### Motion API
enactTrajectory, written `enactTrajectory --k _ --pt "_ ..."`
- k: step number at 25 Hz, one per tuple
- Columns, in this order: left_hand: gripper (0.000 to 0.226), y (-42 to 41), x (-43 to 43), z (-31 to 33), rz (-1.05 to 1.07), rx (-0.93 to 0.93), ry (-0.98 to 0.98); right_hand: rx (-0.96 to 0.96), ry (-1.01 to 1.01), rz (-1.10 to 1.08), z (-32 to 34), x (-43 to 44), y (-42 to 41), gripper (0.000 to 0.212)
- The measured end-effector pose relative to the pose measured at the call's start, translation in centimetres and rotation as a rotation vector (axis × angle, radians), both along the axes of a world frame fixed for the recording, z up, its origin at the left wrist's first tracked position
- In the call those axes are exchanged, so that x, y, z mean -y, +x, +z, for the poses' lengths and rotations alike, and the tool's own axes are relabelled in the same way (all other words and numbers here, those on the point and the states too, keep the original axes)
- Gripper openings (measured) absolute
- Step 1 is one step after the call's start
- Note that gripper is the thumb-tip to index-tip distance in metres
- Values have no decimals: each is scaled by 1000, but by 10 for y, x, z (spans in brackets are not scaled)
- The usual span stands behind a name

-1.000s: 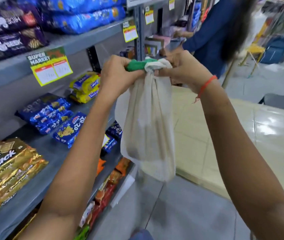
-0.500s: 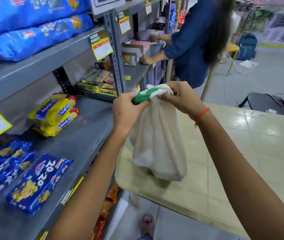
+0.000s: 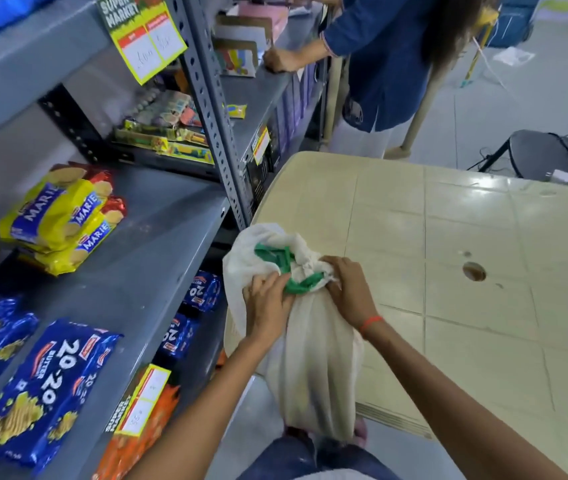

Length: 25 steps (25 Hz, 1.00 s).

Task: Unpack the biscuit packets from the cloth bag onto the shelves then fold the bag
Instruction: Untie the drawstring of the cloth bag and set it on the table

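The cream cloth bag with green handles lies bunched over the near left corner of the beige table, its lower end hanging off the edge. My left hand and my right hand both grip the bag near its gathered mouth. Yellow Marie biscuit packets and blue 20-20 biscuit packets lie on the grey shelf to my left. More blue packets sit on the shelf below.
A person in a blue top stands at the far end of the shelves, one hand on the shelf. Grey shelf uprights stand close to the table's left corner. A dark chair is beyond the table.
The bag has come down from chest height onto the table corner, both hands still holding its top. My view has tilted downward and shifted right along the shelves.
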<state>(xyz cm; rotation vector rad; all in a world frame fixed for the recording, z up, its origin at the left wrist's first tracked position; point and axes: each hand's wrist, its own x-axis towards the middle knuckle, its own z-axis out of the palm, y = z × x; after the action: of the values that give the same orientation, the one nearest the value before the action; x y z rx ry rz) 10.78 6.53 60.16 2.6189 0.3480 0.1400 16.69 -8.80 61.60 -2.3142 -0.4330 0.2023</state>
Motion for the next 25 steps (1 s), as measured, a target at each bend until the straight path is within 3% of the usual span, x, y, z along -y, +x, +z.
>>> enactTrajectory --k 2,5,7,14,17,22,25 --pt "41 -7 7 -23 -13 36 55 -115 68 -82 -25 -2 -10 35" --pt "95 -15 19 -39 -74 -65 116 -294 157 -221 -35 -7 -2 29" --pt "112 -29 23 -50 -101 -130 146 -366 140 -254 -40 -8 5 28" --pt "88 -18 56 -54 63 31 33 -372 202 -261 -27 -9 34 29" --pt "83 15 78 -52 164 -8 -49 -310 163 -155 -7 -10 64 40" --pt "82 46 88 -47 261 -93 -78 -219 -113 -39 6 -3 103 35" --pt "60 34 71 -35 325 72 -6 -248 -351 0 6 19 105 36"
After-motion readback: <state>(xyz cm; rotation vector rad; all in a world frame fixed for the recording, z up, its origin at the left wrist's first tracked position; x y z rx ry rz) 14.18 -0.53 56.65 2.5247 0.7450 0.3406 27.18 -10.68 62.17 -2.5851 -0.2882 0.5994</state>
